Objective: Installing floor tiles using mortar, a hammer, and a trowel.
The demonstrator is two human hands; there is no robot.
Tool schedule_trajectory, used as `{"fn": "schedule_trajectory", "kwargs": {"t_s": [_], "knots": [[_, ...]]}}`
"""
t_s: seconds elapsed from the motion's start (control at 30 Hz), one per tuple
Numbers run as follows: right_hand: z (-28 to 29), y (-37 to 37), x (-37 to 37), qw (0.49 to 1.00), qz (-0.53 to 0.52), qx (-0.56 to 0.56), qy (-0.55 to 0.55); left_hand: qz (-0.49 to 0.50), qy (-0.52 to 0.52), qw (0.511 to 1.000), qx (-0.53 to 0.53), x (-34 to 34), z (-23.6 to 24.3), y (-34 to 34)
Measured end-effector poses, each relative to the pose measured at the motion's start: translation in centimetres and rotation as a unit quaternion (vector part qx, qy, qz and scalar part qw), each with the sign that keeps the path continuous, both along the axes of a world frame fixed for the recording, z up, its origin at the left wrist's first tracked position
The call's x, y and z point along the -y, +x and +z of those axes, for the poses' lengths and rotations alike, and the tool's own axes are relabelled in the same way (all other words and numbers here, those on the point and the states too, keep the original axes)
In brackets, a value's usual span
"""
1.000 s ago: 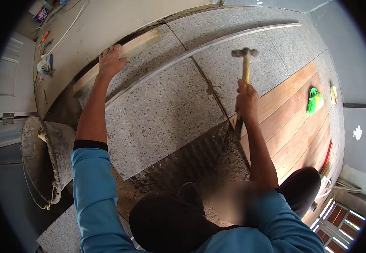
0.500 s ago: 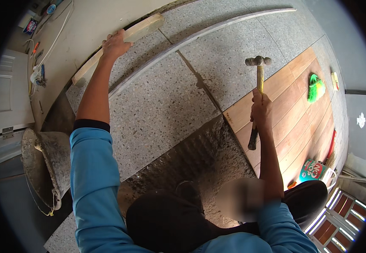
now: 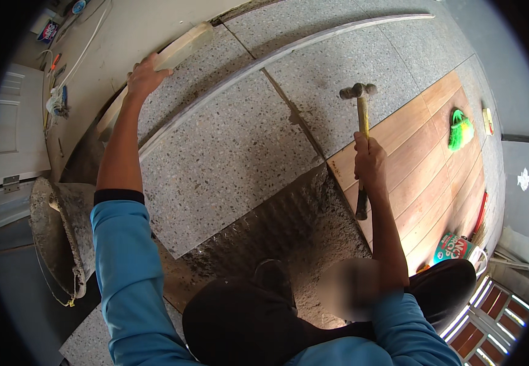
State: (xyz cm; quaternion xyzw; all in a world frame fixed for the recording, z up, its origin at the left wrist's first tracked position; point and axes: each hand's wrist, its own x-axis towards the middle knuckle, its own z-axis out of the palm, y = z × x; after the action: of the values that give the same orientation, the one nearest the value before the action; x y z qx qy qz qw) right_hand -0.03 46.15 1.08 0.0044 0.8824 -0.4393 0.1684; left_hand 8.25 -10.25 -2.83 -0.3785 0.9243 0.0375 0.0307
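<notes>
My left hand [image 3: 146, 76] reaches far forward and grips the top edge of a short wooden board [image 3: 183, 46], which lies along the far left border of the speckled grey tiles. My right hand [image 3: 371, 161] is wrapped around the handle of a ball-peen hammer [image 3: 364, 116]. The hammer's metal head points away from me, above the tiles, with the dark handle end below my fist. Between my arms lies a large speckled tile [image 3: 228, 165]. In front of my knees its near edge meets a bed of ridged wet mortar [image 3: 264, 216].
A long thin straightedge [image 3: 264, 60] lies across the tiles. At left stands a mortar-caked bucket [image 3: 72, 226]. Wood-look tiles [image 3: 411, 165] at right carry a green brush [image 3: 460, 130]; a teal and white container [image 3: 453, 249] sits near my right knee.
My left hand and the board have shifted left and slightly nearer to me. The hammer has swung a little to the left in my right hand.
</notes>
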Motion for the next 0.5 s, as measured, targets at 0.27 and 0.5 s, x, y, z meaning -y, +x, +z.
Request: {"fn": "schedule_trajectory", "kwargs": {"t_s": [0.27,0.5], "knots": [[-0.1,0.3,-0.7,1.000,0.010,-0.011,0.013,-0.056,-0.024,0.998,-0.024,-2.4,-0.6,-6.6],[-0.4,0.1,0.0,0.999,0.024,-0.019,0.029,-0.035,-0.033,0.999,-0.012,-3.6,-0.2,-6.3]]}}
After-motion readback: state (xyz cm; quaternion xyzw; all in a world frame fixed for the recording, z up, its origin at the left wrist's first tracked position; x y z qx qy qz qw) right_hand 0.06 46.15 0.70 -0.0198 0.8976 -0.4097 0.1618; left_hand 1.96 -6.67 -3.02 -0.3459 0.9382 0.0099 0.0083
